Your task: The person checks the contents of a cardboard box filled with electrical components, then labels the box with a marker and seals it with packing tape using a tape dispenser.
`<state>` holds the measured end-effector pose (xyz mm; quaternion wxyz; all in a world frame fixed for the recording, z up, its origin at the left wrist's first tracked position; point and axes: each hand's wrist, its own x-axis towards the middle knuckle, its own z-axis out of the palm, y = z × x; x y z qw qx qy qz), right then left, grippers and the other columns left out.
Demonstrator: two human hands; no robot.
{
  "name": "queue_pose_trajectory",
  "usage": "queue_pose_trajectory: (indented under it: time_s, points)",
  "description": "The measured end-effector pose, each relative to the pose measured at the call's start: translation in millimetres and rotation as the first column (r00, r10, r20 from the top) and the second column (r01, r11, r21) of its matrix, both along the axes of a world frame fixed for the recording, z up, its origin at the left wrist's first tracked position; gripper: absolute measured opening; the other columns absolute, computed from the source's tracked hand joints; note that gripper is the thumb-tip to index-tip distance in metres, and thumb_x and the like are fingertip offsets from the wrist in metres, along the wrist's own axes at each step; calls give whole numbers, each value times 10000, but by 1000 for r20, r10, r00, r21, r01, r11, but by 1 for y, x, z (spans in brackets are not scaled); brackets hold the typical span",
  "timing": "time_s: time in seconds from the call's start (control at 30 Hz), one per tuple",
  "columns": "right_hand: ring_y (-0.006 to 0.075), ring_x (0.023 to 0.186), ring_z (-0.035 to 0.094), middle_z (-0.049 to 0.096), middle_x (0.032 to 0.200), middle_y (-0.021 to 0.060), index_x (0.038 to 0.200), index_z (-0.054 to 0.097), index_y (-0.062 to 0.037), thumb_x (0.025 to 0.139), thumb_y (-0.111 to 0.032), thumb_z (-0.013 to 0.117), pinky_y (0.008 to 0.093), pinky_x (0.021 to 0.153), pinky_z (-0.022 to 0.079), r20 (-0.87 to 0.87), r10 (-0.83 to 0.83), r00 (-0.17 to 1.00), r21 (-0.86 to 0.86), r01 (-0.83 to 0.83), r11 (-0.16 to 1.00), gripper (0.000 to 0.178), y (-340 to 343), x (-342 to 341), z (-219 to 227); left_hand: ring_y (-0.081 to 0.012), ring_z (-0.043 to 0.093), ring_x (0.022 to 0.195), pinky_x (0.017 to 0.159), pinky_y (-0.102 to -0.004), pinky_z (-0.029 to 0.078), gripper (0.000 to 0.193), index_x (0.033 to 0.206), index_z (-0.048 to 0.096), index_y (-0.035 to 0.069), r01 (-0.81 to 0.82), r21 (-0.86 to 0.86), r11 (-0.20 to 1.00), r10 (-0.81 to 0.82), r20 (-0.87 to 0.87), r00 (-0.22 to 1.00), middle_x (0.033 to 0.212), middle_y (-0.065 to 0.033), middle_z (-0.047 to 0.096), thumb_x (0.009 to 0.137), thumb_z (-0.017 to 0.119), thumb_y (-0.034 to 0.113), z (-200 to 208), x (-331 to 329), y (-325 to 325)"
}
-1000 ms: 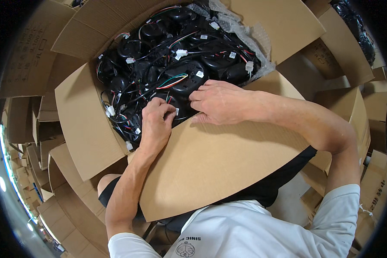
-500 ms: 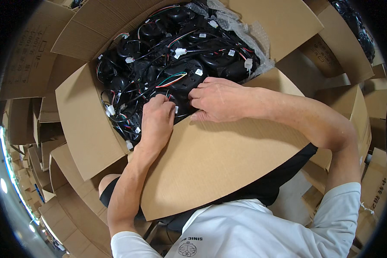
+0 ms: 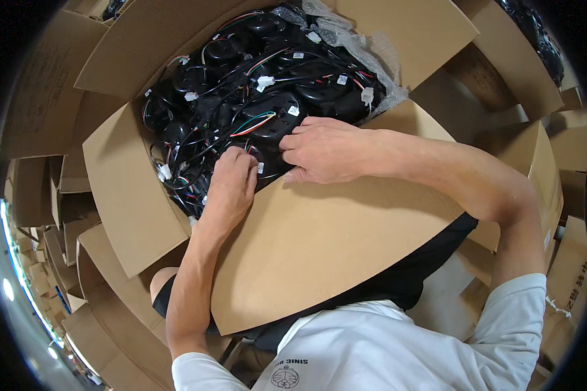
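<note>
An open cardboard box (image 3: 127, 195) in front of me is filled with black rounded plastic housings that carry thin cables and white connectors. My left hand (image 3: 231, 179) is closed at the box's near side, its fingertips down among the wires; what they pinch is hidden. Across from it, my right hand (image 3: 323, 153) has its fingers curled on the edge of a black plastic housing (image 3: 267, 148), thumb by the near flap (image 3: 332, 228). Coloured wires (image 3: 254, 124) lie bare across this housing. A white connector (image 3: 265, 83) rests farther back on the pile.
Clear bubble wrap (image 3: 381, 58) bunches along the box's far right edge. The far flap (image 3: 150, 45) and the right flap (image 3: 417, 39) stand folded outward. More cardboard cartons (image 3: 535, 176) crowd both sides. The near flap slopes over my lap.
The box and its contents appear slightly farther left and up in the view. Both hands keep nearly the same grip, with the left fingers shifted a little.
</note>
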<state>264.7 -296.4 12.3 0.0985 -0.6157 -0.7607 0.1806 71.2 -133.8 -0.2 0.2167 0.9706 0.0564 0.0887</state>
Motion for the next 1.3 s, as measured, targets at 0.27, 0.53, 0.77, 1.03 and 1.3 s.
queue_pose_trajectory:
  time_s: [0.27, 0.53, 0.77, 1.03, 1.3]
  points:
    - [308, 991, 632, 651, 1034, 123, 992, 710, -25, 1010, -439, 547, 425, 932, 457, 20, 5, 1000, -18, -5, 1000, 446, 1, 1, 0, -321, 652, 896, 744, -384, 531, 146, 1002, 680, -24, -138, -74, 988, 137, -18, 990, 1008, -161, 610, 872, 724, 25, 6, 3, -6]
    - [309, 997, 637, 660, 1019, 129, 985, 721, -27, 1013, -442, 542, 431, 943, 457, 50, 9, 999, -67, -6, 998, 453, 4, -1, 6, -343, 633, 861, 751, -422, 513, 113, 948, 678, -17, -124, -41, 991, 123, -21, 992, 946, -164, 607, 847, 718, 14, 0, 7, -1]
    - [314, 1000, 639, 662, 1014, 134, 967, 720, -20, 1014, -425, 543, 431, 934, 464, 14, -2, 1000, -34, 2, 999, 445, 3, -2, 0, -379, 557, 912, 817, -456, 456, 107, 909, 567, 10, -15, 107, 994, 16, -7, 1000, 931, -169, 541, 854, 658, -4, -3, 7, -1]
    - [319, 960, 632, 649, 977, 131, 927, 704, -19, 1010, -416, 549, 435, 924, 465, 16, 12, 1000, -9, -12, 1000, 434, 4, 3, 4, -338, 612, 868, 757, -378, 515, 115, 1032, 597, -21, -80, -108, 991, 81, 5, 997, 1027, -159, 566, 930, 648, -3, 5, 0, 3]
    - [321, 983, 638, 656, 996, 133, 943, 706, -22, 1014, -428, 541, 432, 935, 464, 15, 2, 1000, -32, -2, 999, 444, 3, 2, 1, -348, 601, 880, 777, -423, 496, 68, 912, 610, -16, 7, -30, 1000, -6, 23, 1000, 990, -164, 576, 872, 661, -36, 0, 6, 3]
